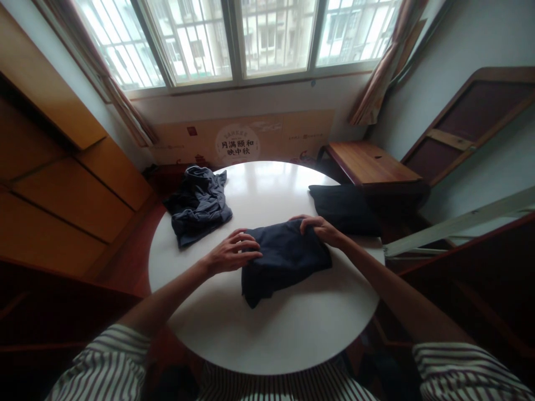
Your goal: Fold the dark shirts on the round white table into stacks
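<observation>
A folded dark navy garment (286, 256) lies on the white round table (267, 334) in front of me, one corner sticking out toward me at its lower left. My left hand (234, 253) rests at the garment's left edge, its fingers stretched and slightly apart over the cloth. At the far right corner, my right hand (320, 228) has its fingers curled round the fabric edge; part of its grip is hidden. Just beyond that hand is a flat, folded black cloth (345, 209). A crumpled dark grey garment (198, 203) sits in a heap at the table's far left.
A small wooden table (371, 161) stands behind on the right, near a leaning wooden frame (455, 139). Orange-brown cabinets (71, 195) line the left side. Under the barred window (276, 39) is a printed cardboard panel (292, 133). A pale rail (460, 223) runs along the right.
</observation>
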{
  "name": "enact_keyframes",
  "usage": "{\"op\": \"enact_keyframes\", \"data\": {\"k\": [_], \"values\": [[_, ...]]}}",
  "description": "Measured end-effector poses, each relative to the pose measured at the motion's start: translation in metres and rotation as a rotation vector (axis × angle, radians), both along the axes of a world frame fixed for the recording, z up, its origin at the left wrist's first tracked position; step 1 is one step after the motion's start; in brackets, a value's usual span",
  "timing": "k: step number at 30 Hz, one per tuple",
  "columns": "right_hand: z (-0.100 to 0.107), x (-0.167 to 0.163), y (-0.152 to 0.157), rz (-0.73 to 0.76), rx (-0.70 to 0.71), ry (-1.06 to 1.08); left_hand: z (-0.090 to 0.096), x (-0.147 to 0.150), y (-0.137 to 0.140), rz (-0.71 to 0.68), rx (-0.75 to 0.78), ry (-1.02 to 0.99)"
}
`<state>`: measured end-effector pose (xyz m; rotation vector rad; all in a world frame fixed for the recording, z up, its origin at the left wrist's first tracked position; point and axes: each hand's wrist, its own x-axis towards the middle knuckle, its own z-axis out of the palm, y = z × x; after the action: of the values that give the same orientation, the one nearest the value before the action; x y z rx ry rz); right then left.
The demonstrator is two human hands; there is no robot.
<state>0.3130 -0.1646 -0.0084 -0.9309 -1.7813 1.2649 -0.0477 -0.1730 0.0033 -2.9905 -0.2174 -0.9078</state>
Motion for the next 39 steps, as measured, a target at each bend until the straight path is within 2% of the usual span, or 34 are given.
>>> {"op": "enact_keyframes", "data": {"k": [5, 8, 11, 14, 16, 19, 24, 29, 32, 35, 39], "values": [[0.006, 0.004, 0.0, 0.05, 0.083, -0.095, 0.007, -0.004, -0.014, -0.109, -0.079, 0.034], [0.022, -0.005, -0.006, -0.061, 0.253, -0.242, 0.014, -0.008, -0.018, -0.174, -0.213, 0.035], [0.045, -0.035, -0.025, -0.154, 0.503, -0.421, 0.016, -0.014, -0.006, 0.001, -0.327, -0.125], [0.062, -0.081, -0.058, -0.072, 0.657, -0.588, 0.005, -0.021, 0.015, 0.183, -0.366, -0.148], [0.064, -0.111, -0.082, 0.018, 0.724, -0.698, -0.006, -0.024, 0.026, 0.203, -0.44, -0.101], [0.051, -0.143, -0.106, 0.057, 0.811, -0.793, -0.021, -0.02, 0.03, 0.261, -0.613, -0.11], [0.028, -0.159, -0.104, -0.064, 0.878, -0.778, -0.022, -0.007, 0.03, 0.349, -0.875, -0.12], [0.038, -0.16, -0.091, -0.215, 0.897, -0.637, -0.018, 0.003, 0.039, 0.35, -0.916, -0.043], [0.04, -0.159, -0.091, -0.198, 0.887, -0.611, -0.019, 0.009, 0.04, 0.394, -0.892, -0.034], [0.033, -0.157, -0.098, -0.115, 0.869, -0.62, -0.019, 0.013, 0.039, 0.427, -0.864, -0.036], [0.021, -0.149, -0.107, -0.032, 0.818, -0.711, -0.019, 0.012, 0.04, 0.322, -0.924, -0.043]]}}
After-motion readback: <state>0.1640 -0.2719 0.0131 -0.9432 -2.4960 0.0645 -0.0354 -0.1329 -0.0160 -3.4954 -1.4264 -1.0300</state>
